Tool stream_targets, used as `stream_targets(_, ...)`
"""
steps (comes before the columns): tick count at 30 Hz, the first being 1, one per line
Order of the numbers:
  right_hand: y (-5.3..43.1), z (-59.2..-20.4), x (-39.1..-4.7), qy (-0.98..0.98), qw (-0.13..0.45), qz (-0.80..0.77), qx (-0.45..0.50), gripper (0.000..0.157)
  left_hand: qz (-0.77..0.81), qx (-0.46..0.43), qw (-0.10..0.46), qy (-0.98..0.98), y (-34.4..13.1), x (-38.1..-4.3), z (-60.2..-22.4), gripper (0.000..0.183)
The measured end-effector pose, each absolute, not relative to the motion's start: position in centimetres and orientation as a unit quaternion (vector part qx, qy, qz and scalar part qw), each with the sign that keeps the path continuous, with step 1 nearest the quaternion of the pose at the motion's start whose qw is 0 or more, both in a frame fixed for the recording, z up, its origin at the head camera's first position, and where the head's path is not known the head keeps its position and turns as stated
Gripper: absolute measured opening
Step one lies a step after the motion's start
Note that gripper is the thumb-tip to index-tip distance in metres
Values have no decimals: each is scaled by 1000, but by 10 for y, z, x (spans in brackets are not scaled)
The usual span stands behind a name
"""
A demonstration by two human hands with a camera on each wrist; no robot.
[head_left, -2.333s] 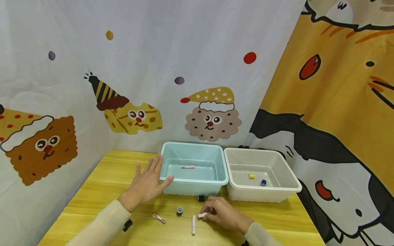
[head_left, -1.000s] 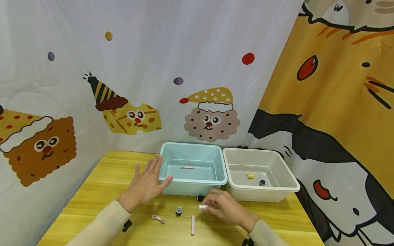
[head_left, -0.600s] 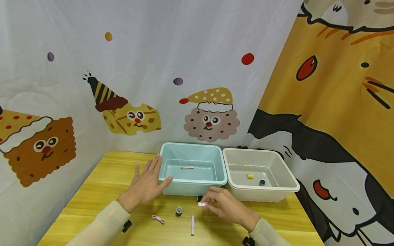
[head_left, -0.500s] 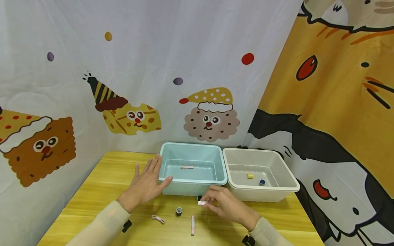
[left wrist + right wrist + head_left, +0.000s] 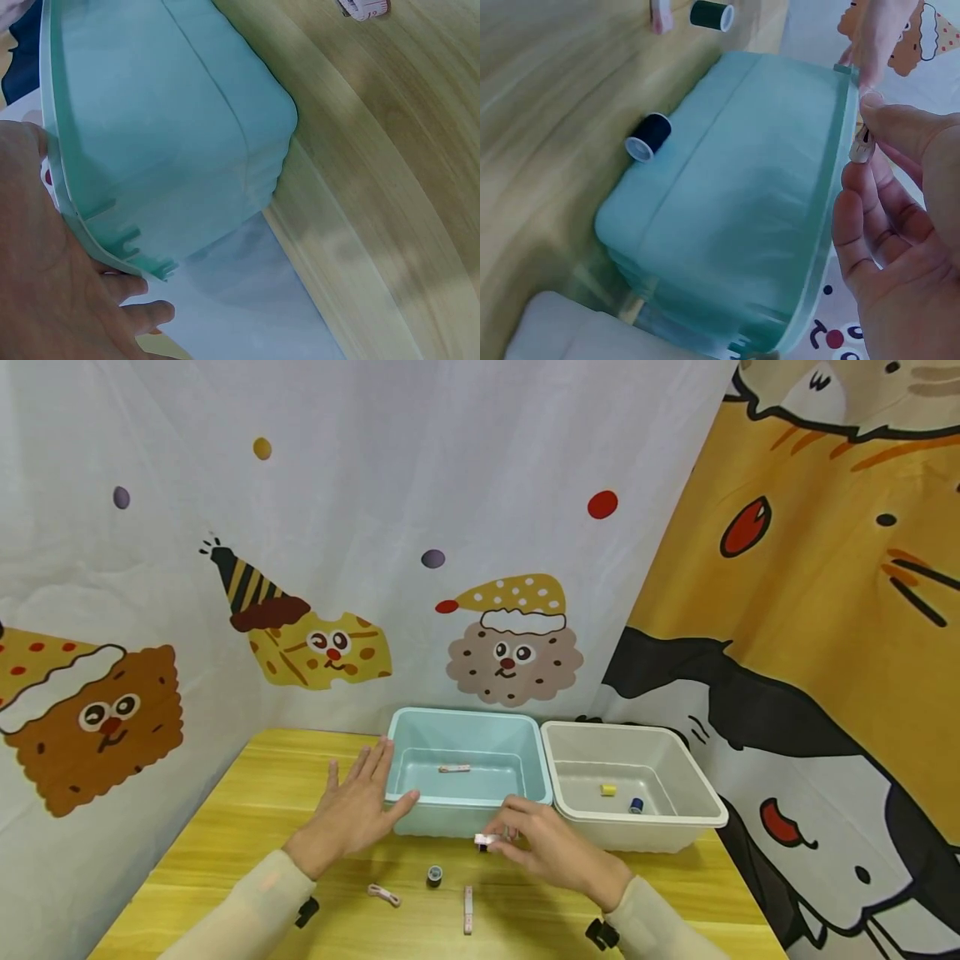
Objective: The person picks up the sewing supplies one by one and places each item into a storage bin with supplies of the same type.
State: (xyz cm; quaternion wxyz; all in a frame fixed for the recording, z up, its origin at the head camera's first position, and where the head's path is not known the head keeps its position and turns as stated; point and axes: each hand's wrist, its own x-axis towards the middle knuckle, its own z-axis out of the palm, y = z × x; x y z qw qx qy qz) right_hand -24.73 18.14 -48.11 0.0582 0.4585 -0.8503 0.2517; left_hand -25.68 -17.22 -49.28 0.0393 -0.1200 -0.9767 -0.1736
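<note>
Spool [image 5: 649, 137] beside blue bin [image 5: 731, 172], near right hand [image 5: 546, 846]

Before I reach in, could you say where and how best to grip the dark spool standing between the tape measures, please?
Probably pinch the dark spool by its round sides, from above: it stands upright, pale end up, touching no neighbour.

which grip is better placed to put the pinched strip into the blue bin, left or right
Right, most likely: the right grip pinches the pale strip just in front of the blue bin. The left grip rests at that bin's left side and holds no strip.
</note>
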Motion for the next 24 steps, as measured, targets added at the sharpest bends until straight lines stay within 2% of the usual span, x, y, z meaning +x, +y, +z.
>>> stream_targets(10, 175, -461, -258, -848, 70, 264, 454, 15, -174, -123, 43, -976, -173, -256, -494, 109)
stream_targets(24, 168, -436, -292, -847, 103, 226, 471, 16, -172, -125, 47, -976, -173, -257, -495, 108)
